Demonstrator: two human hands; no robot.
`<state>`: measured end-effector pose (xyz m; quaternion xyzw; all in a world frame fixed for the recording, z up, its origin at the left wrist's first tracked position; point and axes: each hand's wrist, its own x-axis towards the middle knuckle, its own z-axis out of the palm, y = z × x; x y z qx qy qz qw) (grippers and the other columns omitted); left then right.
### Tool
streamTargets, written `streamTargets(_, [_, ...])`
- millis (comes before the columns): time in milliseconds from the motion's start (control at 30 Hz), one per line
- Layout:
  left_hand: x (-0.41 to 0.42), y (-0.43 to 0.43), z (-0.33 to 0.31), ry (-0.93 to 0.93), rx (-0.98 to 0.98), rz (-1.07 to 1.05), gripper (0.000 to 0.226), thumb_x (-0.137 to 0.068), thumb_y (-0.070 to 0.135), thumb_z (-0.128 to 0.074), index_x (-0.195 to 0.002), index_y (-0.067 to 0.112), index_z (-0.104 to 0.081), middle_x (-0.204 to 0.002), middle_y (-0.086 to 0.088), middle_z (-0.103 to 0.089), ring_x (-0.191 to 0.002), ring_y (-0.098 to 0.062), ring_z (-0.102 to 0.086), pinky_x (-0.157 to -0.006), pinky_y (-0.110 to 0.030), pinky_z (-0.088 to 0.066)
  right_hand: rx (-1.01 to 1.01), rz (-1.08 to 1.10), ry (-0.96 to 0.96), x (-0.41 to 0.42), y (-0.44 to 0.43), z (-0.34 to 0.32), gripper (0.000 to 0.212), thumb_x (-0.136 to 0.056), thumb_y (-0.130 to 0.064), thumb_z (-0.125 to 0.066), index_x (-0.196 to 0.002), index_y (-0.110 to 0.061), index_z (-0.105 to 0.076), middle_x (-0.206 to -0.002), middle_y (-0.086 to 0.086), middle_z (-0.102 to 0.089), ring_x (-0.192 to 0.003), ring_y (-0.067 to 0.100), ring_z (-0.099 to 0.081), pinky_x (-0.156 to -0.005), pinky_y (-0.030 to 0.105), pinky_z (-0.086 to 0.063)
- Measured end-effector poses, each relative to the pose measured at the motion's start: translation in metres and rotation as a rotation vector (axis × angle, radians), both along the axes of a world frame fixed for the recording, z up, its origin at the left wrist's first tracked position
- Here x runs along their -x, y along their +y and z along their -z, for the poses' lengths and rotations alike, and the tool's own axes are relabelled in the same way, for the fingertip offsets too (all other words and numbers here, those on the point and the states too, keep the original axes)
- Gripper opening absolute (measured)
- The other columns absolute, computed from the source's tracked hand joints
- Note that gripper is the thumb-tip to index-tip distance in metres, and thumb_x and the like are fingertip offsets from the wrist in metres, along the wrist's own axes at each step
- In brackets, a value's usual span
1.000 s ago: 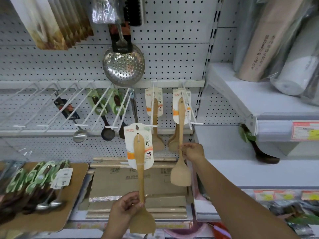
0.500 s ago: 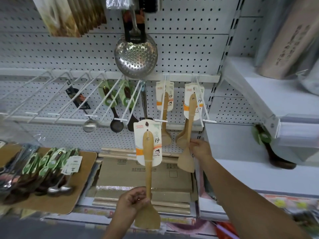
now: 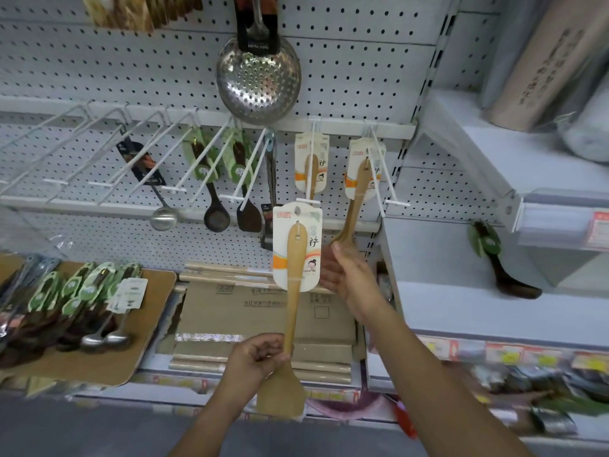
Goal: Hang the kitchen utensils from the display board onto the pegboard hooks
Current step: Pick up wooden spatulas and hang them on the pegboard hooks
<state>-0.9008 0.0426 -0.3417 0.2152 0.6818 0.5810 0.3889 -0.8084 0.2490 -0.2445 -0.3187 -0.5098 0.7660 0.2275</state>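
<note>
Under the hook (image 3: 311, 150), the left hand (image 3: 260, 361) is gripping the spatula (image 3: 291, 308) by its neck, and the flat, empty right hand (image 3: 346, 273) should be steadying the card (image 3: 282, 249) so its hole meets the tip.

character 铲 on spatula card (image 3: 314, 240), cardboard box (image 3: 250, 311) print and skimmer label (image 3: 258, 34) unreadable

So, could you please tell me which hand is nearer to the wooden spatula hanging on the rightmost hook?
Right. The right hand sits open just below the hanging spatula, at its blade; the left hand is lower down, gripping a second spatula.
</note>
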Motion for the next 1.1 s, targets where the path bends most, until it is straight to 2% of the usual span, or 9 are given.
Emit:
streamTargets(133, [-0.004, -0.001, -0.001, -0.004, -0.035, 0.016, 0.025, -0.072, -0.008, -0.078, -0.092, 0.006, -0.075, -0.086, -0.014, -0.076, -0.081, -0.021, -0.071, -0.080, -0.037, -0.056, -0.039, 0.011, 0.010, -0.002, -0.032, -0.008, 0.037, -0.079, -0.040, -0.069, -0.105, -0.014, -0.074, -0.104, 0.010, -0.076, -0.096, 0.026, -0.072, -0.085, 0.042, -0.059])
streamTargets(233, [-0.007, -0.005, -0.003, -0.021, -0.050, 0.013, 0.023, -0.072, -0.007, -0.078, -0.086, 0.012, -0.078, -0.085, -0.015, -0.076, -0.080, -0.023, -0.070, -0.079, -0.039, -0.057, -0.146, -0.008, 0.027, -0.005, -0.041, -0.007, 0.019, -0.085, -0.016, -0.072, -0.103, -0.012, -0.073, -0.093, 0.002, -0.078, -0.085, 0.016, -0.074, -0.074, 0.030, -0.061])
streamTargets(333, [-0.011, -0.010, -0.003, -0.036, -0.060, 0.006, 0.025, -0.073, -0.007, -0.078, -0.083, 0.016, -0.079, -0.085, -0.015, -0.076, -0.081, -0.024, -0.071, -0.077, -0.039, -0.058, -0.194, -0.019, 0.035, -0.007, -0.049, -0.008, 0.022, -0.085, 0.001, -0.071, -0.102, -0.013, -0.072, -0.094, 0.002, -0.078, -0.085, 0.014, -0.074, -0.072, 0.025, -0.060])
streamTargets(467, [-0.014, -0.013, -0.005, -0.075, -0.081, -0.010, 0.019, -0.076, -0.007, -0.075, -0.082, 0.010, -0.079, -0.083, -0.019, -0.075, -0.077, -0.024, -0.071, -0.075, -0.039, -0.057, -0.221, -0.021, 0.054, -0.007, -0.056, -0.010, 0.022, -0.084, 0.001, -0.072, -0.101, -0.013, -0.074, -0.097, 0.006, -0.078, -0.089, 0.017, -0.074, -0.078, 0.027, -0.060])
streamTargets(567, [-0.017, -0.012, -0.008, -0.075, -0.100, -0.004, 0.016, -0.076, -0.006, -0.075, -0.081, 0.009, -0.079, -0.083, -0.020, -0.075, -0.077, -0.024, -0.071, -0.075, -0.037, -0.058, -0.233, -0.020, 0.069, -0.008, -0.059, -0.014, 0.019, -0.085, -0.001, -0.072, -0.099, -0.013, -0.074, -0.095, 0.006, -0.078, -0.088, 0.016, -0.074, -0.076, 0.026, -0.060])
streamTargets(700, [-0.018, -0.010, -0.012, -0.087, -0.121, -0.011, 0.013, -0.070, 0.007, -0.078, -0.083, 0.008, -0.079, -0.084, -0.020, -0.075, -0.078, -0.025, -0.071, -0.075, -0.035, -0.058, -0.210, 0.017, 0.081, -0.010, -0.058, -0.018, 0.018, -0.086, 0.001, -0.071, -0.101, -0.009, -0.073, -0.093, 0.007, -0.078, -0.084, 0.014, -0.074, -0.070, 0.022, -0.058])
streamTargets(800, [-0.019, -0.007, -0.014, -0.097, -0.132, -0.033, 0.011, -0.076, 0.003, -0.075, -0.085, 0.006, -0.079, -0.083, -0.021, -0.075, -0.077, -0.026, -0.072, -0.074, -0.034, -0.058, -0.231, 0.040, 0.065, -0.011, -0.054, -0.021, 0.017, -0.087, -0.001, -0.070, -0.102, -0.008, -0.073, -0.092, 0.005, -0.078, -0.083, 0.012, -0.074, -0.069, 0.021, -0.058])
streamTargets(900, [-0.021, -0.002, -0.017, -0.103, -0.153, -0.039, 0.009, -0.074, 0.009, -0.075, -0.083, 0.009, -0.079, -0.081, -0.021, -0.075, -0.074, -0.025, -0.072, -0.070, -0.031, -0.059, -0.224, 0.052, 0.059, -0.011, -0.051, -0.022, 0.016, -0.089, -0.001, -0.068, -0.102, -0.008, -0.072, -0.089, 0.001, -0.079, -0.081, 0.010, -0.074, -0.067, 0.022, -0.059])
streamTargets(1100, [-0.019, 0.006, -0.019, -0.107, -0.158, -0.036, 0.011, -0.082, 0.001, -0.072, -0.085, 0.009, -0.079, -0.080, -0.022, -0.074, -0.074, -0.028, -0.071, -0.071, -0.035, -0.059, -0.219, 0.084, 0.037, -0.003, -0.043, -0.021, 0.016, -0.089, -0.003, -0.068, -0.100, -0.013, -0.072, -0.090, 0.001, -0.079, -0.085, 0.014, -0.075, -0.071, 0.026, -0.061])
